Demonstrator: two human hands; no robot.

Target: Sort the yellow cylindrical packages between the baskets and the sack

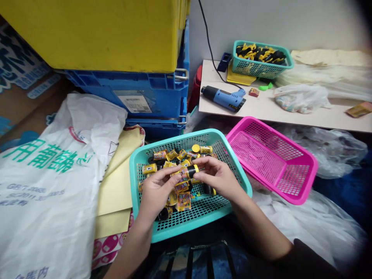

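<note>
The left hand [157, 192] and right hand [216, 176] are close together over the teal plastic basket [186, 228], fingers curled, both pinching one small black-and-yellow cylinder [190, 171] between their fingertips. The cylinder is held just above the basket, its yellow end toward the right hand. Under and around the hands, a loose pile of similar labeled cylinders [174, 174] lies in the basket, some wrapped in yellow printed labels; the exact print is too small to read.

Right of the teal basket, a pink mesh basket [261, 155] sits tilted, its rim just beside the teal one. Left of the teal basket are yellow paper sheets [114, 193], then a white woven sack with green characters [49, 193]. Beyond the teal basket stand blue plastic crates [151, 93] under a yellow crate [87, 35]. Further right, past the pink basket, a counter [261, 108] carries a blue-and-black hot glue gun [223, 98], a second teal basket [261, 75] full of black-and-yellow pieces, and a white plastic bag [300, 99]. A black cord [209, 38] runs down the wall to the glue gun.
</note>
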